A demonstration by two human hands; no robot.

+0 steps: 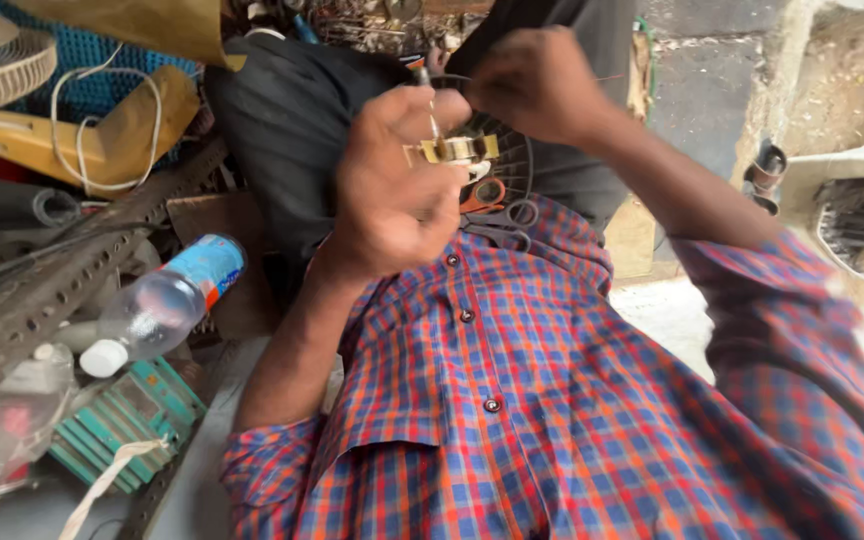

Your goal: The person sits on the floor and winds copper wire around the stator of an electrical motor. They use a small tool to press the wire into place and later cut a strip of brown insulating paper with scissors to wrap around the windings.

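The left hand (392,190) is curled shut around a small brass-coloured metal part (457,150), pinching it between thumb and fingers and holding it up in front of the chest. A thin wire (433,115) rises from the part past the thumb. The right hand (532,85) is closed too, fingertips bunched just above and to the right of the part — it seems to grip the fine wire or something equally slight, though what exactly sits between the fingers cannot be made out. Behind both hands lie a round wire fan guard (512,150), orange-handled scissors (487,195) and a dark cloth (292,130).

To the left, a clear plastic bottle (167,300) with a blue label and white cap rests tilted on a perforated metal angle bar (42,290); below it sits a green ribbed component (137,420), and a white cord (82,140) loops over a yellow housing (102,135).

The risks here look modest but real. The part is small and held in the air, clear of any desk; a slackened pinch would likely drop it into the clutter below, where it would be hard to find. The wire looks fine enough that a sharp pull from the right hand could snap or kink it. The scissors lie close under the hands, so a downward slip might meet their blades.
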